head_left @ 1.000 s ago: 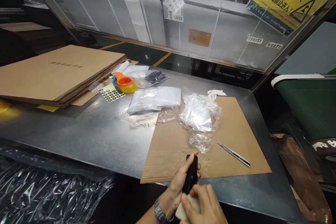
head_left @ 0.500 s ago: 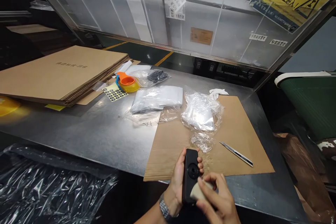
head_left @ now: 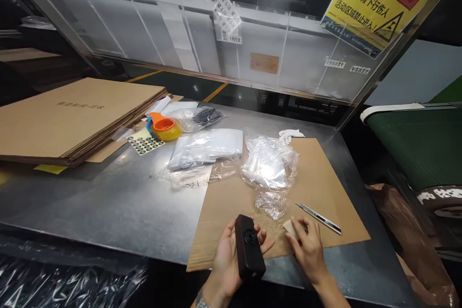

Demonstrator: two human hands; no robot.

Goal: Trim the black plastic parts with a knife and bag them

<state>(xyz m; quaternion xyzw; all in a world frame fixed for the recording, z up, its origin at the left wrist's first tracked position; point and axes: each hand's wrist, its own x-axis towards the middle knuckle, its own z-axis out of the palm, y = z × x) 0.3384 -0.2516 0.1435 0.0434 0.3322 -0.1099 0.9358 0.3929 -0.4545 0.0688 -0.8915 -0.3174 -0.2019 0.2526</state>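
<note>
My left hand (head_left: pixel 226 256) holds a black oblong device (head_left: pixel 249 247) with a round lens-like part on its face, over the near edge of a brown cardboard sheet (head_left: pixel 321 187). My right hand (head_left: pixel 306 249) rests on the cardboard to the right, fingers closed over a small pale pad (head_left: pixel 288 227). A crumpled bit of clear film (head_left: pixel 270 203) lies just beyond both hands. A slim silver utility knife (head_left: pixel 318 218) lies to the right of my right hand.
A metal table (head_left: pixel 108 202) carries clear plastic bags (head_left: pixel 269 162), a white packet (head_left: pixel 205 147), a sticker sheet (head_left: pixel 143 143), orange and yellow tape dispenser (head_left: pixel 164 126), and stacked flat cardboard (head_left: pixel 68 118) at left. A clear guard panel stands behind; a green conveyor (head_left: pixel 422 147) at right.
My right hand has moved off the black device and down to the cardboard with the pale pad. My left hand has tilted the device flatter and lowered it.
</note>
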